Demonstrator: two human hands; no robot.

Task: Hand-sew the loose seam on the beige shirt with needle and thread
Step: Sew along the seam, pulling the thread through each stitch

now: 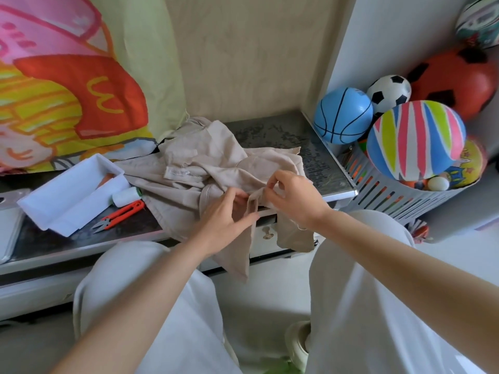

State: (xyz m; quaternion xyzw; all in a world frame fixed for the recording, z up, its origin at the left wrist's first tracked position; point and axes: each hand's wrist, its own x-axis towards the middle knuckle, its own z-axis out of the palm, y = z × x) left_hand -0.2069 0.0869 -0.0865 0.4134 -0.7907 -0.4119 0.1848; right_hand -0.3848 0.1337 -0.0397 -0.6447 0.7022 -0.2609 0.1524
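Both bare forearms reach forward over the knees, and the two hands meet at the near edge of the beige shirt (216, 163), which lies crumpled on the dark table (283, 130) with a flap hanging over the front. The left hand (225, 214) is turned palm down, its fingers spread on a folded strip of the cloth and pressing it in place. The right hand (293, 197) sits just beside it, wrist cocked, thumb and forefinger pinched together on the top of that same strip — the needle and thread are too fine to make out between them.

Left of the left hand lie orange thread snips (118, 213), a spool of white thread (124, 197) touching them at the handle end, and an open white box (73, 194) further left. Beyond the hands a sewn-in label (178, 172) shows on the shirt; its print cannot be read.

Right of the right hand a grey slotted basket (399, 195) holds balls — a blue basketball (343, 116), a striped one (415, 139), a small black-and-white football (388, 91). Far left of the hands hangs a cartoon-printed cloth (67, 76) bearing a yellow arched "M" on red, seen upside down
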